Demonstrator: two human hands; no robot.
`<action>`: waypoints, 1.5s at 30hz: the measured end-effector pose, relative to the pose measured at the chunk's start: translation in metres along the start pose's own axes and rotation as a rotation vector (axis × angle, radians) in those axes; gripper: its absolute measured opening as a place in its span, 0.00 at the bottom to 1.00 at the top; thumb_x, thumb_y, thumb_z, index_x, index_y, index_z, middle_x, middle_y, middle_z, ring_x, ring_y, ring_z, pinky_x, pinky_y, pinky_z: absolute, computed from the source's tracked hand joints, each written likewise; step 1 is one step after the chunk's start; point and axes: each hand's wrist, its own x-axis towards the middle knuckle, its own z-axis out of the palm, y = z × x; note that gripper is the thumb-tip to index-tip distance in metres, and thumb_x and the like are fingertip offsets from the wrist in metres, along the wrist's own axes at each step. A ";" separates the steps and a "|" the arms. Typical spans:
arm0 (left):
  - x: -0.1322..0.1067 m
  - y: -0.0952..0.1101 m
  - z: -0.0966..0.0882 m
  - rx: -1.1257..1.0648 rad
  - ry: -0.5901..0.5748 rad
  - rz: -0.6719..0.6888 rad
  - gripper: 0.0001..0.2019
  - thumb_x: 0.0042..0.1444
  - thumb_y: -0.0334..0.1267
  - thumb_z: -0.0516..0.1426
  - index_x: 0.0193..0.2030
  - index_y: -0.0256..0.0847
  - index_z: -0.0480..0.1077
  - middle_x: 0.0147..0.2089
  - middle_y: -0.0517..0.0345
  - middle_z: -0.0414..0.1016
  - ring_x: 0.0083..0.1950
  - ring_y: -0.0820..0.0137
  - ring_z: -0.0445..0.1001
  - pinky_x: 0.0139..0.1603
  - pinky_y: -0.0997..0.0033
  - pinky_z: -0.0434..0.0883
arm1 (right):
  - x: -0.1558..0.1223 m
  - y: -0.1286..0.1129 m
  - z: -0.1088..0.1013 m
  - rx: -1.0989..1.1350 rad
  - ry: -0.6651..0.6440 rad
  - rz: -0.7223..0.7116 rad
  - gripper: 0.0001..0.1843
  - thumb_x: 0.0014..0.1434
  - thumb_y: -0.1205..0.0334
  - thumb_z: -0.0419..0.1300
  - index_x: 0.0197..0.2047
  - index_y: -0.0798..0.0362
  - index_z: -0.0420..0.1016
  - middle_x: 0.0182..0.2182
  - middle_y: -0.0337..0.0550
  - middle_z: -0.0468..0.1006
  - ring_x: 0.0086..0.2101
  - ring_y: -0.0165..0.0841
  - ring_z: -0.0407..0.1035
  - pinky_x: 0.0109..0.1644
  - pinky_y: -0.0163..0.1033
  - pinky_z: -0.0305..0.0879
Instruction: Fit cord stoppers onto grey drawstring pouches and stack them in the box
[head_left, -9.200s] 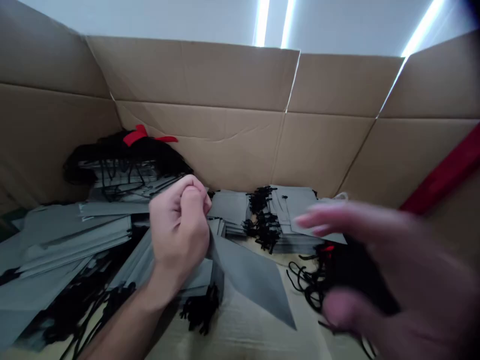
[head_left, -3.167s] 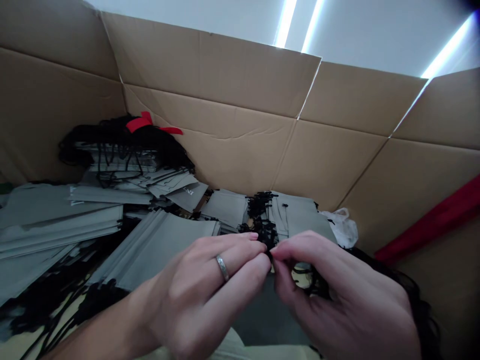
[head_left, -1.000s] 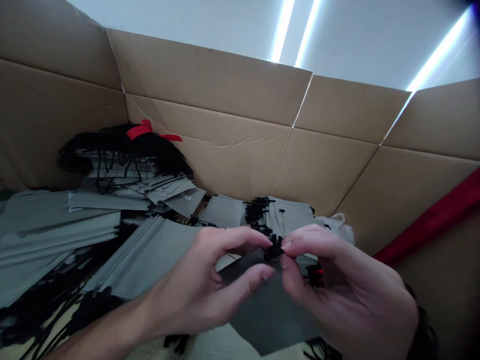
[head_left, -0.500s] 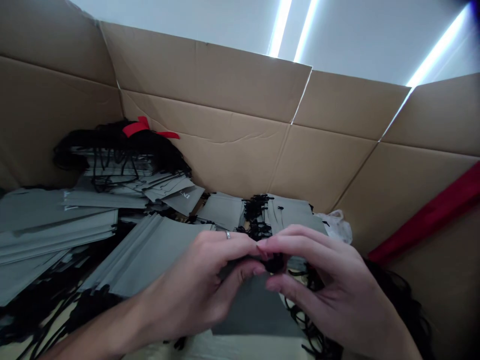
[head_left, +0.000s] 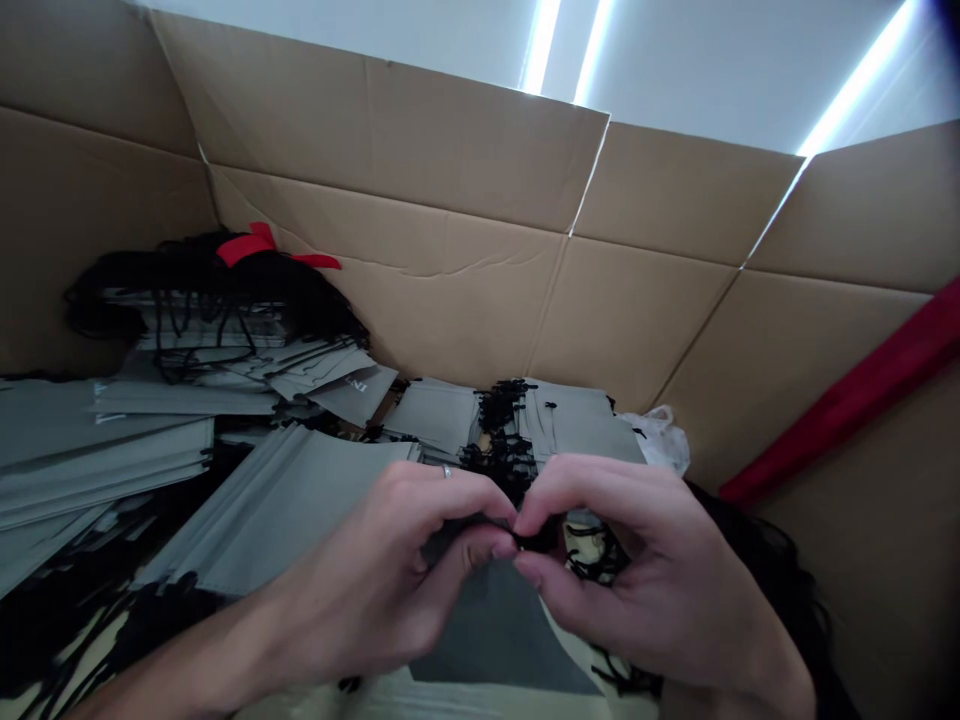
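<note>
Pinching soft black cord in fingers of left hand and right hand, at the upper end of a flat grey pouch; below pouch, pale desk; behind it, flat grey stacks, brown cardboard walls.

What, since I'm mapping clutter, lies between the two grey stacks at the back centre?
In the head view, black cords lie between the left stack and right stack.

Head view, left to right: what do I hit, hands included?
Lowest-left grey stack → red ribbon → left hand → right hand → dark red strip.
</note>
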 end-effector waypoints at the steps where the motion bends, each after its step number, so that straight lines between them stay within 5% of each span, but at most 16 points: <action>1: 0.000 -0.001 0.000 -0.002 -0.005 -0.006 0.09 0.76 0.34 0.56 0.45 0.42 0.78 0.34 0.64 0.81 0.32 0.76 0.77 0.31 0.75 0.65 | 0.000 0.000 0.001 -0.003 0.004 -0.003 0.13 0.55 0.77 0.70 0.41 0.51 0.83 0.32 0.33 0.83 0.30 0.25 0.75 0.36 0.28 0.74; 8: 0.004 -0.003 -0.003 -0.044 -0.022 -0.030 0.10 0.74 0.34 0.56 0.44 0.41 0.79 0.31 0.63 0.78 0.30 0.76 0.72 0.28 0.75 0.63 | 0.000 0.005 0.001 -0.005 0.085 0.011 0.14 0.50 0.79 0.66 0.37 0.52 0.83 0.29 0.31 0.81 0.28 0.24 0.73 0.35 0.27 0.72; 13: 0.007 -0.005 -0.010 -0.103 -0.057 -0.021 0.10 0.74 0.37 0.60 0.40 0.41 0.80 0.30 0.63 0.79 0.30 0.75 0.72 0.30 0.76 0.64 | 0.002 0.013 0.004 0.210 0.105 0.058 0.15 0.51 0.79 0.67 0.37 0.51 0.83 0.29 0.35 0.82 0.28 0.28 0.76 0.32 0.30 0.75; 20: -0.002 -0.007 -0.009 0.082 0.273 -0.015 0.03 0.69 0.37 0.66 0.47 0.47 0.83 0.43 0.61 0.88 0.42 0.72 0.85 0.44 0.76 0.78 | -0.002 0.017 0.008 0.264 0.213 0.075 0.23 0.61 0.78 0.71 0.55 0.46 0.83 0.42 0.39 0.85 0.40 0.31 0.82 0.45 0.33 0.84; 28: 0.004 0.005 -0.012 0.048 0.181 0.005 0.05 0.70 0.35 0.62 0.41 0.44 0.80 0.33 0.63 0.83 0.31 0.74 0.78 0.31 0.76 0.70 | -0.003 0.016 0.005 0.168 0.130 0.041 0.28 0.63 0.67 0.79 0.64 0.41 0.83 0.46 0.39 0.86 0.42 0.31 0.80 0.45 0.32 0.83; 34: 0.004 0.005 -0.012 0.013 0.110 -0.016 0.09 0.72 0.36 0.60 0.39 0.43 0.79 0.26 0.66 0.74 0.27 0.74 0.72 0.30 0.75 0.67 | 0.006 0.020 0.005 0.070 0.077 -0.114 0.11 0.71 0.70 0.71 0.53 0.48 0.88 0.45 0.42 0.87 0.42 0.31 0.83 0.46 0.34 0.82; 40: 0.009 0.002 -0.011 0.060 0.066 -0.042 0.10 0.74 0.38 0.59 0.40 0.41 0.79 0.31 0.62 0.79 0.31 0.74 0.74 0.29 0.76 0.65 | 0.001 0.020 0.006 0.098 0.082 0.012 0.08 0.68 0.70 0.71 0.47 0.48 0.85 0.40 0.42 0.87 0.40 0.34 0.82 0.43 0.37 0.80; 45: 0.007 0.003 -0.011 0.036 0.020 0.050 0.09 0.74 0.34 0.57 0.42 0.41 0.78 0.31 0.61 0.78 0.30 0.73 0.74 0.30 0.74 0.68 | 0.002 0.030 0.007 0.355 0.086 0.108 0.09 0.61 0.72 0.74 0.42 0.50 0.85 0.35 0.42 0.86 0.33 0.33 0.80 0.35 0.35 0.79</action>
